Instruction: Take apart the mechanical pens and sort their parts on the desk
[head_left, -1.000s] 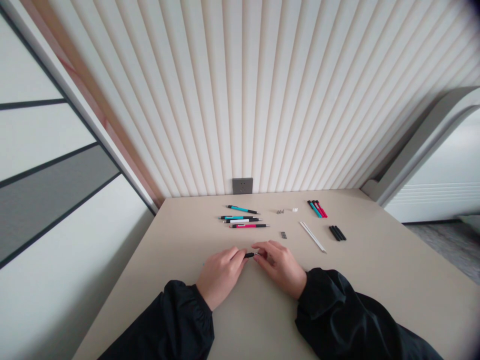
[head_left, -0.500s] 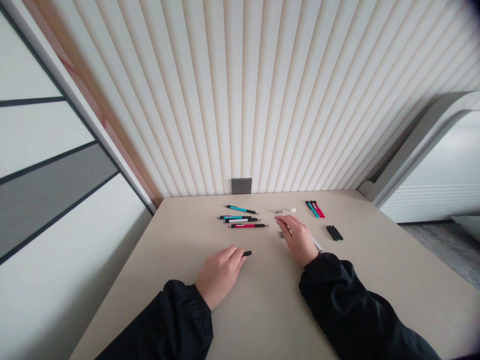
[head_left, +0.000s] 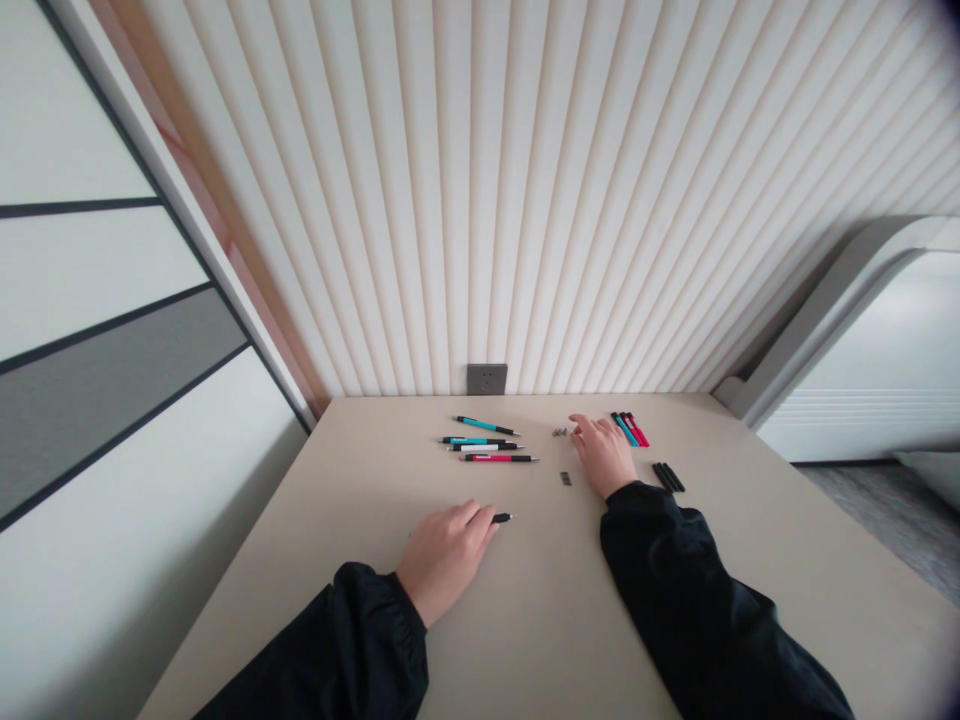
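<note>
My left hand (head_left: pixel 448 558) is closed around a pen, low over the near middle of the table. The pen's black grip end (head_left: pixel 502 518) and pale tip stick out past the fingers; most of its body is hidden. My right hand (head_left: pixel 602 457) is farther forward, fingers reaching out and apart, just right of several tiny grey metal parts (head_left: pixel 559 432). I cannot make out anything in its fingers. Its palm covers the spot beneath. A small dark grey flat piece (head_left: pixel 565 479) lies on the table, nearer me than the right hand.
Left of centre on the table (head_left: pixel 525 620) lie a blue pen (head_left: pixel 486 426), another blue pen (head_left: pixel 476 440), a white pen (head_left: pixel 484 448) and a red pen (head_left: pixel 499 458). Blue and red barrels (head_left: pixel 628 430) and black grips (head_left: pixel 668 477) lie right. A socket (head_left: pixel 487 379) is behind.
My right hand has moved forward and slightly right, over where small white parts lay, and its fingers have spread. My left hand stays nearly in place with the pen.
</note>
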